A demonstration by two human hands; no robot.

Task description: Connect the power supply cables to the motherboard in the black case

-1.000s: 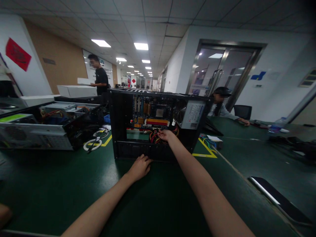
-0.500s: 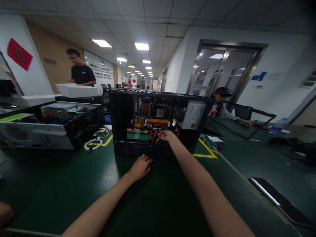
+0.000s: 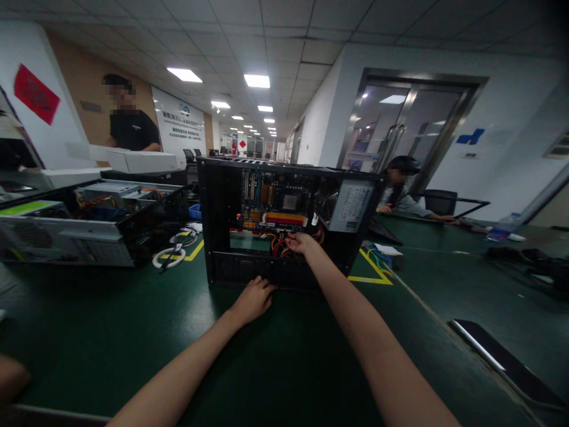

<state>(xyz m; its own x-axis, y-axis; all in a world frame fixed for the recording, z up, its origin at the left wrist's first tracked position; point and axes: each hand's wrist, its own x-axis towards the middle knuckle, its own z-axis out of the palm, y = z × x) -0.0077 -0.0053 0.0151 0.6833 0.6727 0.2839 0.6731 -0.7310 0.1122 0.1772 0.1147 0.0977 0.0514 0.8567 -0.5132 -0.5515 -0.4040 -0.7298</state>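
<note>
1. Little has changed: your right hand stays at the cables inside the computer case; work there seems unfinished.
2. Its fingers bunch together; I cannot tell if they grip.
3. Your left hand meets the case's lower edge, grip unclear.
4. The case stands upright on the table.

A green table carries an upright black computer case, a flat-lying second case and yellow tape.
</note>
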